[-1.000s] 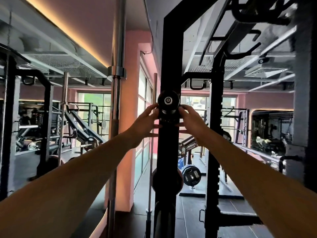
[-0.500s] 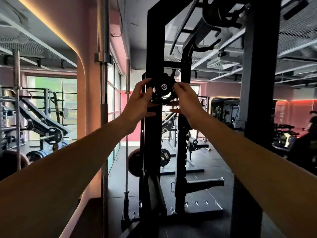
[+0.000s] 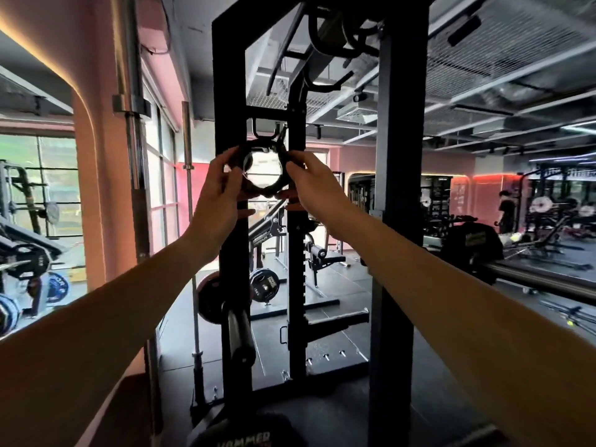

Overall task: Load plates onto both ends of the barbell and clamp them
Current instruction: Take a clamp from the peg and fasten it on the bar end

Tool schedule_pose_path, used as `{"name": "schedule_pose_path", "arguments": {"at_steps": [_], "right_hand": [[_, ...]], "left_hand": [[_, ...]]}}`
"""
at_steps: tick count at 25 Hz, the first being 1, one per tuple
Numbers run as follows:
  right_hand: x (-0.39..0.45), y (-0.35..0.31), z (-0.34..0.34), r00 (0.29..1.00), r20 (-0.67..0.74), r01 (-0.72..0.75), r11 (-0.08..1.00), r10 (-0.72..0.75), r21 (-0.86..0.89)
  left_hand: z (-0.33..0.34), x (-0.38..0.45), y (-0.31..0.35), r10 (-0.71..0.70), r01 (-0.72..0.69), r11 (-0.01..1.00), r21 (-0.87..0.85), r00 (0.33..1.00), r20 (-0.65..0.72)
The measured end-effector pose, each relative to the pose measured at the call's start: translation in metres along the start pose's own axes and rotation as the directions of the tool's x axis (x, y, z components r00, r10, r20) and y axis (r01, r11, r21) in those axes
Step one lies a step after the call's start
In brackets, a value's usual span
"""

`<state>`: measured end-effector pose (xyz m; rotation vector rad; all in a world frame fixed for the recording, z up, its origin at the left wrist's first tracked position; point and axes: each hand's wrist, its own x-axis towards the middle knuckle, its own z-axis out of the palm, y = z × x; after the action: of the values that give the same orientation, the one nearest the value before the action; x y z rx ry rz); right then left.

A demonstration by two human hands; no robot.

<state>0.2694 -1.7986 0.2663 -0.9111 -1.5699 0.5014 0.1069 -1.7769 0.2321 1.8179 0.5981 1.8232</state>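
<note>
**Clamp ring held up in both hands at the rack**

From the head camera, the only view, both arms reach forward and up toward a black rack point(image 3: 230, 91); the left hand point(image 3: 215, 201) and the right hand point(image 3: 317, 191) hold a black clamp point(image 3: 258, 146) between them, at about the height of the rack's crossbar and in front of the gap between its two near posts; the left fingers curl over the ring's left edge and the right fingers curl over its right edge, so each hand is closed on the clamp; daylight shows straight through its round hole, so nothing sits inside it.

A barbell point(image 3: 545, 280) runs in from the right edge, lower down and well apart from the clamp; its end is hidden behind the right forearm, so it cannot be told from here whether plates are on it; a small plate point(image 3: 264, 284) hangs on a peg low on the rack, behind the posts.

The clamp looks like stiff plastic or rubber-coated material, light enough for fingertips, and probably sprung; it is likely best held by the rim on opposite sides, as now, leaving the hole free to slide over the bar's sleeve; its lever, if it has one, is too blurred to pick out; the smooth rim could slip in a loose pinch.
</note>
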Motion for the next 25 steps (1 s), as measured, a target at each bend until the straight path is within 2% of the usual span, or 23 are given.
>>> {"name": "schedule_pose_path", "arguments": {"at_steps": [3,6,11,16,21,25], "right_hand": [[-0.03,0.008,-0.048,0.998,-0.025,-0.06,0.998,0.059,-0.015],[-0.069,0.023,-0.12,0.988,-0.098,-0.127,0.989,0.12,-0.077],[-0.143,0.055,-0.272,0.944,-0.217,-0.273,0.958,0.249,-0.086],[-0.225,0.073,-0.419,0.878,-0.376,-0.383,0.907,0.297,-0.177],[-0.274,0.097,-0.511,0.831,-0.45,-0.452,0.869,0.328,-0.201],[-0.284,0.133,-0.549,0.793,-0.498,-0.501,0.841,0.351,-0.204]], "left_hand": [[0.043,-0.02,0.004,-0.016,0.009,0.998,0.067,0.995,0.097],[0.116,-0.047,0.011,-0.031,0.017,0.997,0.072,0.981,0.191],[0.275,-0.103,0.011,-0.063,0.078,0.996,-0.032,0.94,0.336],[0.433,-0.167,0.027,-0.099,0.183,0.973,-0.141,0.883,0.459],[0.531,-0.201,0.027,-0.121,0.246,0.957,-0.153,0.819,0.561],[0.581,-0.204,0.01,-0.137,0.257,0.959,-0.115,0.782,0.607]]}}
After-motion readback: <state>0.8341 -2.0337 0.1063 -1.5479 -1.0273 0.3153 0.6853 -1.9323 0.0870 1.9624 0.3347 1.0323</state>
